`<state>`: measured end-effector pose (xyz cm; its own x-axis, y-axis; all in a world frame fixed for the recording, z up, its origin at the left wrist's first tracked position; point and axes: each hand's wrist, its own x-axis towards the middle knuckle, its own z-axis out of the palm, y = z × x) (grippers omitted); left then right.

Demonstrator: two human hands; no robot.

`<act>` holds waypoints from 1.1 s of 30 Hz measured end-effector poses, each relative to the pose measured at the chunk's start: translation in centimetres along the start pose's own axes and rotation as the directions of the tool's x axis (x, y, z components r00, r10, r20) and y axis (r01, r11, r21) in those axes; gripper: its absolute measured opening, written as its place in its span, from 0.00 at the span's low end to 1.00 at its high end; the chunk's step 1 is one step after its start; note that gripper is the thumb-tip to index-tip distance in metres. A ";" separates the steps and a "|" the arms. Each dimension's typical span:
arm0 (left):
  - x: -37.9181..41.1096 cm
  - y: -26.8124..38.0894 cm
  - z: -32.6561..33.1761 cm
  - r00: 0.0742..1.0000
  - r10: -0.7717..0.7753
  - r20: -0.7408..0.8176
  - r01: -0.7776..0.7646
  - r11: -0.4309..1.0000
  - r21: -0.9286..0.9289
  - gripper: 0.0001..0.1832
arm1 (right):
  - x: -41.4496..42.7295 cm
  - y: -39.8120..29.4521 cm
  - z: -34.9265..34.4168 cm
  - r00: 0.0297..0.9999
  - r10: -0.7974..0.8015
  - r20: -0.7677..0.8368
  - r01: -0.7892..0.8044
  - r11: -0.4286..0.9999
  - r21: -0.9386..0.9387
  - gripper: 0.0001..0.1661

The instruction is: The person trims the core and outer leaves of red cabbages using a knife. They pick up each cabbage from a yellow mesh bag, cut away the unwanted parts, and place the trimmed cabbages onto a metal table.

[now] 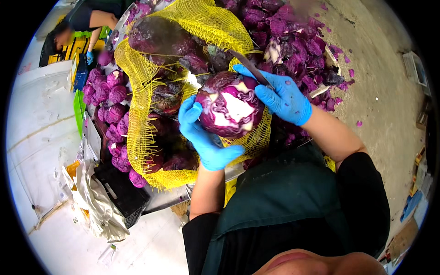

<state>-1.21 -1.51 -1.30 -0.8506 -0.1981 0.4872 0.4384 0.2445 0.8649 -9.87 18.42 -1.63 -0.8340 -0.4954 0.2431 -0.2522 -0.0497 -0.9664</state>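
Observation:
A red cabbage (230, 106) with a pale cut face turned up is between my gloved hands. My left hand (204, 134), in a blue glove, cups its left and lower side, with the thumb spread out below it. In my right hand (280, 94), also gloved in blue, is a knife (251, 67), its dark blade pointing up and left past the cabbage; the handle is hidden by the fingers. Around and beneath lies an open yellow mesh sack (139, 137) holding several dark, untrimmed red cabbages (168, 94).
Loose purple leaves (299, 51) are heaped at upper right. Several trimmed cabbages (115, 92) line the left side. A black crate (120, 192) and a crumpled pale sack (98, 206) stand at lower left. Another person (80, 25) bends over crates at upper left.

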 end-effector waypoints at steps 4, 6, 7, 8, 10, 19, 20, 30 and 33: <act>1.5 -0.4 0.3 0.987 -0.154 0.054 0.127 0.932 0.340 0.41 | -0.2 1.8 -0.7 0.993 0.066 0.098 -0.054 0.992 -0.114 0.32; 2.0 0.7 1.1 0.963 -0.263 0.063 0.237 0.932 0.275 0.49 | -0.9 0.9 -0.9 0.997 0.029 0.075 -0.009 0.970 -0.245 0.33; 2.6 1.5 1.9 0.925 -0.374 0.063 0.362 0.921 0.146 0.53 | -0.9 -0.3 -1.2 0.999 -0.024 0.043 0.037 0.941 -0.338 0.34; 2.6 1.1 1.7 0.945 -0.299 0.134 0.266 0.939 0.220 0.53 | -0.9 -0.5 -1.1 0.991 -0.121 0.054 0.133 0.912 -0.388 0.35; 2.9 0.9 1.5 0.944 -0.216 0.251 0.105 0.914 0.392 0.49 | -0.6 -2.6 -1.2 0.984 -0.044 0.174 0.146 0.760 -0.633 0.36; 0.8 0.9 0.7 0.946 -0.202 0.253 0.128 0.951 0.281 0.50 | 1.0 0.0 -0.5 0.984 -0.176 -0.012 0.146 0.848 -0.510 0.18; 0.8 1.6 0.6 0.929 -0.309 0.204 0.261 0.937 0.231 0.51 | 1.0 1.9 -0.5 0.993 -0.118 -0.019 0.092 0.851 -0.518 0.17; -0.6 1.1 -0.9 0.824 -0.561 0.077 0.541 0.821 0.183 0.49 | -2.0 -0.7 -1.0 0.985 0.149 -0.086 -0.169 0.937 -0.307 0.30; -0.6 1.7 1.0 0.817 -0.577 0.004 0.574 0.814 0.089 0.48 | -3.8 -1.4 0.4 0.999 0.034 0.037 -0.020 0.947 -0.322 0.35</act>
<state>-0.25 -0.01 -0.27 -0.9489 -0.2988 -0.1016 -0.1575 0.1692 0.9729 -6.17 19.99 -1.21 -0.8235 -0.5283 0.2069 -0.3796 0.2419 -0.8930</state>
